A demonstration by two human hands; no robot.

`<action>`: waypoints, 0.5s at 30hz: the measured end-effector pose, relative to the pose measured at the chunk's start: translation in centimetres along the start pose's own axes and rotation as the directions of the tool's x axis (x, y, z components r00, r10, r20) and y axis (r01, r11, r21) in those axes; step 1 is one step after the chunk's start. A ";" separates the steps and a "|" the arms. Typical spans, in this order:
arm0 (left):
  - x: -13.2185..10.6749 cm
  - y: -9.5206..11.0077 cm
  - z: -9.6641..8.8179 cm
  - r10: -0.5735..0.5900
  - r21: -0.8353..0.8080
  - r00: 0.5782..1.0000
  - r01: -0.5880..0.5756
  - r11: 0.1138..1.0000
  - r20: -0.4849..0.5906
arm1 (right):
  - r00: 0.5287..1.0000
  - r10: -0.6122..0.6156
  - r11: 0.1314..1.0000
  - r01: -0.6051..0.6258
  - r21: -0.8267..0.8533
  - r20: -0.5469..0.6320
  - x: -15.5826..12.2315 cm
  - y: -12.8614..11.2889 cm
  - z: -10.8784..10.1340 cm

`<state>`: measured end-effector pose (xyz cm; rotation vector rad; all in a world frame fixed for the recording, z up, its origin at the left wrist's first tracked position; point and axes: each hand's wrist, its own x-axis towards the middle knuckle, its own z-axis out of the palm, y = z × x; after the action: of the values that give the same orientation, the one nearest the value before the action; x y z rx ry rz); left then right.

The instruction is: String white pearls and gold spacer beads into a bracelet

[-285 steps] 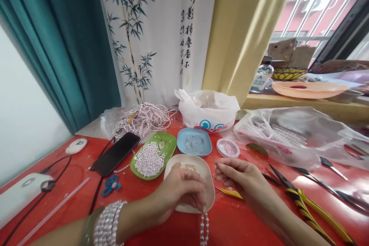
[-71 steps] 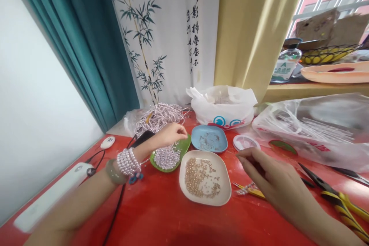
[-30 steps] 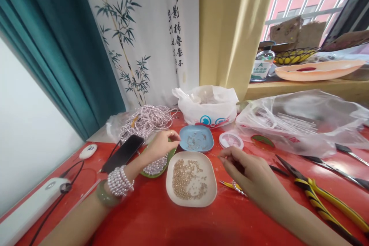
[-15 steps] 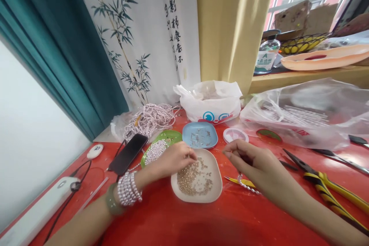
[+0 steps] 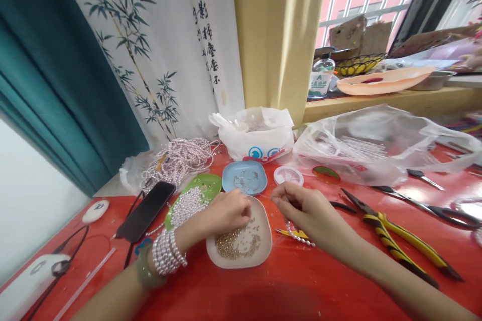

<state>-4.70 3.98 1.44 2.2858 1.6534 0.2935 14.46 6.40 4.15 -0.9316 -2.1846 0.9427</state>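
My left hand (image 5: 225,211) hovers over the back of the beige dish (image 5: 263,251) of small gold beads, fingertips pinched together on something too small to make out. My right hand (image 5: 305,209) is beside it, fingers pinched on a thin thread; a short strand of pearls (image 5: 299,235) hangs below it. A green dish (image 5: 211,184) of loose pearls sits left of my left hand. A blue dish (image 5: 244,177) of small metal parts lies behind both hands. Pearl bracelets (image 5: 167,253) and a green bangle ring my left wrist.
A pile of pearl strands (image 5: 176,158), a black phone (image 5: 145,210) and cables lie at left. White bag (image 5: 254,135) and clear bag (image 5: 372,150) stand at the back. Yellow-handled pliers (image 5: 399,241), scissors (image 5: 425,208) and a small round spool (image 5: 288,175) lie at right on the red table (image 5: 301,286).
My left hand has come from the green pearl dish to over the beige dish, close to my right hand. The pearl strand hangs from my right hand throughout.
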 end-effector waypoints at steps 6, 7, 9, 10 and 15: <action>0.4 -0.2 0.6 -0.139 -0.735 0.990 0.077 0.674 -0.024 | 1.000 0.028 0.997 -0.028 0.067 -0.005 0.2 0.4 0.2; 0.5 -0.2 0.7 -0.171 -0.848 0.985 0.080 0.524 -0.013 | 1.000 0.015 0.999 -0.014 0.035 -0.021 0.2 0.4 0.3; 0.5 -0.1 0.8 -0.230 -0.947 0.973 0.082 0.310 0.009 | 0.999 -0.020 0.999 0.018 -0.045 -0.049 0.1 0.3 0.6; 0.5 0.1 0.8 -0.259 -0.967 0.966 0.083 0.240 0.019 | 0.998 -0.036 0.996 0.031 -0.087 -0.058 0.0 0.3 0.7; 0.1 0.9 0.8 -0.341 -0.989 0.939 0.096 0.116 0.051 | 0.989 -0.129 0.960 0.107 -0.258 -0.070 -0.5 0.2 1.2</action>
<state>-3.63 3.74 1.02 0.9244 1.1467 1.1696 13.97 5.67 3.19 -0.9262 -2.2938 0.5639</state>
